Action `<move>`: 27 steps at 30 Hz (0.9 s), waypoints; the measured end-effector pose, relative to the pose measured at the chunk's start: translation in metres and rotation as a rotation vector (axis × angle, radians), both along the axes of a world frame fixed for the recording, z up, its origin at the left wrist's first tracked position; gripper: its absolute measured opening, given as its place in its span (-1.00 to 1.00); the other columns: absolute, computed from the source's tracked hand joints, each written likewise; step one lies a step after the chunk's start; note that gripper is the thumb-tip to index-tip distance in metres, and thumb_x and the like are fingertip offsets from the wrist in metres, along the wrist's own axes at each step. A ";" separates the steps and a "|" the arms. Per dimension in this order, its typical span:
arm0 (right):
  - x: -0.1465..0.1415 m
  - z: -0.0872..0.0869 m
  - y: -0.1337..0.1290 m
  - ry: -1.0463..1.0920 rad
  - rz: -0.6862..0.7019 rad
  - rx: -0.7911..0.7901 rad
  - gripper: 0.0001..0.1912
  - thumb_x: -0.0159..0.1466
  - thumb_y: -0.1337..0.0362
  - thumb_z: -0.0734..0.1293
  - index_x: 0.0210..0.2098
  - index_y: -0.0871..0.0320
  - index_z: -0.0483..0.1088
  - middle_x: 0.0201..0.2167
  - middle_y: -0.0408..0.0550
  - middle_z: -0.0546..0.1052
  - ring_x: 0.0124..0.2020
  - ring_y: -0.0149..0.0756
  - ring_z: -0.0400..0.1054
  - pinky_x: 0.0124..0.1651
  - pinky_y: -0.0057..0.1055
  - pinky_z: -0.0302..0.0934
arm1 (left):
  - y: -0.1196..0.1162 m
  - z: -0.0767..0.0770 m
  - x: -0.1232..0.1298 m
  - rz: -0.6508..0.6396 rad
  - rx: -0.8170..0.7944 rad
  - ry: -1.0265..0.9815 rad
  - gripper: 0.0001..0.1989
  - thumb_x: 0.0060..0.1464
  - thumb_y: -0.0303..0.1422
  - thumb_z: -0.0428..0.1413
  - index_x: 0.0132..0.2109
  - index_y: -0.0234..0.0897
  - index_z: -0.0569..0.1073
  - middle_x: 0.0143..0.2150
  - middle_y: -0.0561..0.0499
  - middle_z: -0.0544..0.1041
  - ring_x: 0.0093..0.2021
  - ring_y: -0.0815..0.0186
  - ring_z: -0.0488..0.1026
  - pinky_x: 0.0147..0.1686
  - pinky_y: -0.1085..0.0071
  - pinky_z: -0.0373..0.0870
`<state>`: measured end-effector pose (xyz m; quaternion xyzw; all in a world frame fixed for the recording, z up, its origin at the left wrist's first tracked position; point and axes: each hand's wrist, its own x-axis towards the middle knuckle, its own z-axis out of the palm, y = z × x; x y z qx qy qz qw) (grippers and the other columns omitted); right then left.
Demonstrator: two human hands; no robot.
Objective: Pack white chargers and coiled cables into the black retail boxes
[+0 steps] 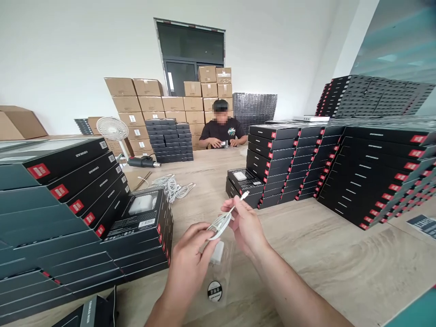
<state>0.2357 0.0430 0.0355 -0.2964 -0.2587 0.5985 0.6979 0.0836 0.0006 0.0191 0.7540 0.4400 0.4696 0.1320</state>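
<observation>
A coiled white charging cable [221, 225] is held up between both hands over the wooden table. My left hand [192, 250] pinches the coil at its lower left side. With thumb and fingers closed, my right hand [247, 222] grips the cable near its end, where a plug [244, 195] sticks up past the fingertips. Beneath the hands lies a clear plastic bag [223, 272] with a round black-and-white label [215, 291]. A white block-like piece [218, 252] shows at the bag's upper part, partly hidden by my left hand.
Stacks of black boxes stand at left [143, 213] and right [272, 154]. Loose white cables [173, 187] lie beyond my left hand, near a heat gun [145, 162] and a white fan [112, 128]. Across the table [211, 172] sits a person [223, 129]; brown cartons [173, 104] are piled behind.
</observation>
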 end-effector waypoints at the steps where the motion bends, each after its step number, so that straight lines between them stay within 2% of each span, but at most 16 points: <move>1: -0.002 0.001 -0.002 0.026 0.065 -0.005 -0.62 -0.01 -0.01 0.56 -0.36 0.13 0.55 -0.31 -0.08 0.57 -0.26 -0.28 0.43 -0.27 -0.40 0.33 | 0.000 -0.002 0.000 0.011 0.044 0.028 -0.86 0.22 -0.32 0.10 -0.20 -0.13 0.57 -0.08 -0.04 0.56 -0.15 0.26 0.54 -0.15 0.41 0.41; 3: -0.006 0.003 -0.008 0.065 0.213 -0.025 -0.61 0.00 0.07 0.58 -0.25 0.13 0.54 -0.26 -0.03 0.61 -0.21 -0.21 0.49 -0.22 -0.34 0.37 | -0.002 -0.004 0.001 0.030 0.089 0.074 -0.84 0.20 -0.38 0.10 -0.18 -0.11 0.59 -0.03 -0.05 0.55 -0.14 0.24 0.55 -0.15 0.41 0.42; 5: -0.011 0.004 -0.012 0.092 0.286 -0.058 -0.63 0.01 0.13 0.58 -0.25 0.16 0.51 -0.27 0.01 0.63 -0.19 -0.16 0.53 -0.15 -0.27 0.39 | -0.005 -0.004 0.004 0.044 0.094 0.109 -0.81 0.19 -0.43 0.08 -0.18 -0.10 0.58 -0.02 -0.04 0.55 -0.13 0.23 0.56 -0.15 0.40 0.43; 7: -0.015 0.003 -0.015 0.115 0.268 -0.083 -0.67 0.02 0.13 0.58 -0.35 0.17 0.47 -0.35 0.00 0.63 -0.23 -0.17 0.54 -0.14 -0.28 0.40 | -0.007 -0.002 0.008 0.036 0.071 0.129 -0.81 0.17 -0.44 0.08 -0.17 -0.09 0.56 -0.04 -0.04 0.54 -0.10 0.21 0.55 -0.13 0.38 0.44; 9: -0.017 0.001 -0.015 0.132 0.239 -0.087 -0.66 0.02 0.09 0.57 -0.43 0.14 0.41 -0.47 -0.10 0.59 -0.36 -0.23 0.53 -0.26 -0.34 0.39 | -0.010 -0.001 0.012 0.005 0.015 0.134 -0.80 0.16 -0.43 0.09 -0.11 -0.09 0.52 -0.04 -0.04 0.53 -0.05 0.18 0.53 -0.09 0.34 0.43; 12: -0.016 -0.005 -0.009 0.100 0.214 -0.066 -0.58 0.05 -0.05 0.52 -0.49 0.11 0.33 -0.61 -0.21 0.48 -0.60 -0.36 0.37 -0.51 -0.42 0.28 | -0.013 0.002 0.015 -0.024 -0.105 0.120 -0.72 0.13 -0.38 0.13 0.01 -0.08 0.43 -0.01 -0.02 0.54 -0.03 0.16 0.52 -0.08 0.30 0.42; 15: -0.007 -0.012 0.002 0.010 0.081 -0.058 -0.50 0.12 -0.18 0.42 -0.54 0.09 0.25 -0.72 -0.26 0.36 -0.72 -0.41 0.21 -0.59 -0.41 0.20 | -0.014 0.006 0.010 -0.010 -0.216 0.101 -0.59 0.04 -0.28 0.23 0.06 -0.08 0.37 0.01 -0.02 0.55 -0.09 0.16 0.52 -0.12 0.31 0.40; 17: 0.002 -0.016 0.010 -0.047 0.000 -0.056 -0.47 0.17 -0.21 0.37 -0.57 0.08 0.20 -0.79 -0.32 0.23 -0.78 -0.45 0.11 -0.61 -0.42 0.18 | -0.012 0.011 0.001 0.060 -0.280 0.115 -0.65 0.06 -0.21 0.19 -0.01 -0.13 0.37 -0.10 -0.01 0.56 -0.26 0.22 0.51 -0.25 0.34 0.37; 19: 0.013 -0.018 0.017 -0.099 -0.022 -0.067 -0.45 0.19 -0.22 0.33 -0.59 0.07 0.17 -0.82 -0.37 0.14 -0.82 -0.48 0.01 -0.64 -0.43 0.15 | -0.010 0.016 -0.011 0.134 -0.370 0.181 -0.81 0.09 -0.22 0.11 -0.16 -0.17 0.37 -0.31 0.04 0.53 -0.44 0.28 0.43 -0.38 0.38 0.27; 21: 0.023 -0.021 0.021 -0.130 -0.017 -0.076 -0.44 0.19 -0.22 0.34 -0.60 0.07 0.16 -0.83 -0.38 0.12 -0.83 -0.50 -0.03 -0.66 -0.43 0.11 | -0.009 0.018 -0.022 0.151 -0.493 0.275 -0.90 0.01 -0.30 0.11 -0.31 -0.16 0.34 -0.47 0.10 0.46 -0.50 0.28 0.38 -0.46 0.41 0.17; 22: 0.027 -0.022 0.022 -0.135 -0.014 -0.075 -0.45 0.19 -0.21 0.35 -0.60 0.07 0.17 -0.82 -0.38 0.13 -0.82 -0.50 -0.03 -0.65 -0.43 0.12 | -0.010 0.017 -0.026 0.140 -0.550 0.306 -0.89 -0.06 -0.32 0.13 -0.36 -0.16 0.33 -0.51 0.11 0.44 -0.50 0.27 0.37 -0.49 0.42 0.12; 24: 0.033 -0.025 0.024 -0.116 0.004 -0.070 -0.50 0.17 -0.14 0.40 -0.59 0.08 0.21 -0.81 -0.36 0.17 -0.80 -0.48 0.02 -0.61 -0.40 0.18 | -0.013 0.012 -0.030 0.109 -0.616 0.317 -0.83 -0.20 -0.34 0.19 -0.44 -0.15 0.32 -0.53 0.11 0.43 -0.53 0.27 0.34 -0.53 0.43 0.05; 27: 0.035 -0.031 0.027 -0.074 0.045 -0.111 -0.64 0.14 0.03 0.47 -0.54 0.10 0.32 -0.74 -0.27 0.34 -0.71 -0.38 0.25 -0.44 -0.31 0.33 | -0.014 0.001 -0.027 0.125 -0.610 0.255 -0.78 -0.29 -0.40 0.22 -0.57 -0.15 0.28 -0.58 0.09 0.38 -0.55 0.26 0.32 -0.50 0.41 0.04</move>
